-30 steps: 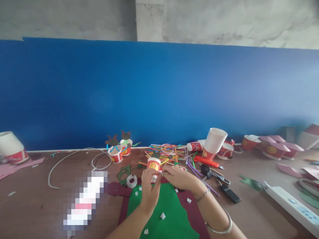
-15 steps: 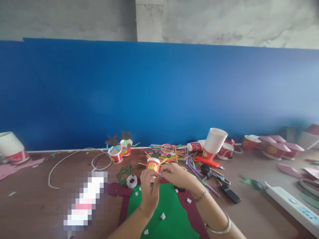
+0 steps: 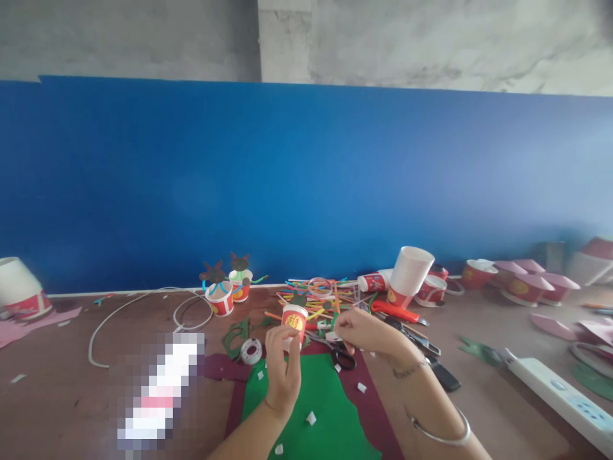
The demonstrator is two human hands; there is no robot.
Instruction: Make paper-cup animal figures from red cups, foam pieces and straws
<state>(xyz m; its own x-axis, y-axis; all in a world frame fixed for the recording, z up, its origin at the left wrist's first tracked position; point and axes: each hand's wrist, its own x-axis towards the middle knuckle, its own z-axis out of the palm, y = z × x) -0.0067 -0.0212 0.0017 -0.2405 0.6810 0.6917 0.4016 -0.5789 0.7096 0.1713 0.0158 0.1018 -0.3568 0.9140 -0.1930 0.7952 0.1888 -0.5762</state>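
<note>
My left hand (image 3: 282,367) is raised over the green sheet, fingers curved and thumb apart from them. Just beyond its fingertips stands a red and white paper cup (image 3: 294,321) with a dark cutout and a yellow pipe cleaner; whether the hand touches it I cannot tell. To the right, my right hand (image 3: 361,332) points down with its fingers bent together. A small white piece (image 3: 332,335) shows at its fingertips, but what they grip is hidden. Below that hand lie scissors (image 3: 345,360) with black handles.
The green sheet (image 3: 316,390) carries white scraps. A tape roll (image 3: 251,351), two decorated cups (image 3: 220,298), pipe cleaners (image 3: 311,291), stacked cups (image 3: 412,271), a red cutter (image 3: 395,312) and a power strip (image 3: 560,396) surround the hands. Behind rises a blue panel (image 3: 306,179).
My right hand has moved right, away from my left hand, uncovering the scissors. My left thumb and fingers have parted. The cup stays in place.
</note>
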